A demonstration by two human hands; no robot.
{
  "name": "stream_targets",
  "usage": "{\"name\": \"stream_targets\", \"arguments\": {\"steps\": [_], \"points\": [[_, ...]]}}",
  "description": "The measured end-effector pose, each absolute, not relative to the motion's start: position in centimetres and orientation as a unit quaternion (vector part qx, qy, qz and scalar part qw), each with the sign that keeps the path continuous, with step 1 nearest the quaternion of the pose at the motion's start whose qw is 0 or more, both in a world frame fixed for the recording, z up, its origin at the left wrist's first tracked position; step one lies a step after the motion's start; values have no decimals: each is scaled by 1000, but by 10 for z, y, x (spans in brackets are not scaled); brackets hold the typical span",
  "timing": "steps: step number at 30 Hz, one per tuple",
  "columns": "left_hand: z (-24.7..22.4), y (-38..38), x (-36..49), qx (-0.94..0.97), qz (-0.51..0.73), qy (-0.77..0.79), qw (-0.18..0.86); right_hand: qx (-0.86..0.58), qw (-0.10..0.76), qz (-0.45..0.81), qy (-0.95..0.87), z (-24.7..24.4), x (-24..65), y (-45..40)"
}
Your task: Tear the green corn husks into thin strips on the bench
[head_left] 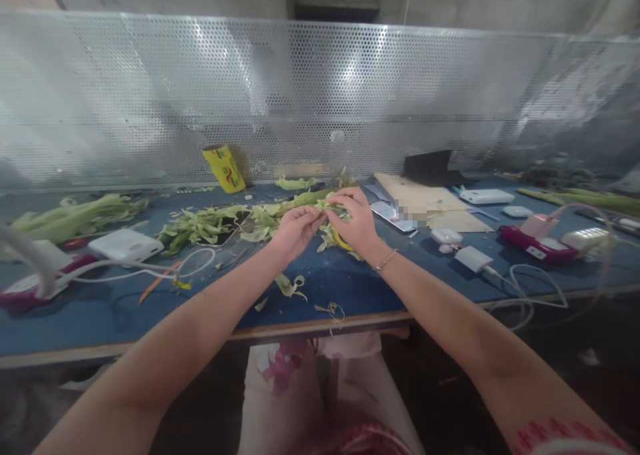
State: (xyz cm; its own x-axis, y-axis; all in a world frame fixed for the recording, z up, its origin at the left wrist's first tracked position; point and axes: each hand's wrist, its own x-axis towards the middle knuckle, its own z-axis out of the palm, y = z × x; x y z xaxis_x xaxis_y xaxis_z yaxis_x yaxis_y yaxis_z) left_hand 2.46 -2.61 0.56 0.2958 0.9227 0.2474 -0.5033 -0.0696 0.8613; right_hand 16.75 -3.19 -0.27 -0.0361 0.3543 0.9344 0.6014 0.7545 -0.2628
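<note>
Above the blue table, my left hand [301, 231] and my right hand [357, 223] meet with their fingertips pinched together. Between them is a small pale green leafy piece [326, 203], mostly covered by the fingers. Its material is too blurred to tell. Just behind and to the left of my hands lies a heap of green leafy strips [200, 227]. A yellow strip [342, 240] shows beneath my right hand. Nearer the table's front edge lie a curled pale green scrap [291, 286] and a tangle of thin tan string [331, 308].
A perforated metal screen [320, 102] runs along the back, with a yellow tube-shaped container [225, 168] before it. White power banks [126, 246], cables and purple power strips [537, 244] lie on both sides. Right of my hands are a phone [393, 216] and brown cardboard [425, 194].
</note>
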Motion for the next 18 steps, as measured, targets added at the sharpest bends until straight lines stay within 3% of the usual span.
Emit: {"name": "stream_targets", "arguments": {"steps": [14, 18], "points": [[3, -22, 20, 478, 522, 245, 662, -334, 616, -86, -708, -6, 169, -26], [2, -21, 22, 482, 553, 296, 611, -328, 609, -92, -716, -10, 169, -22]]}}
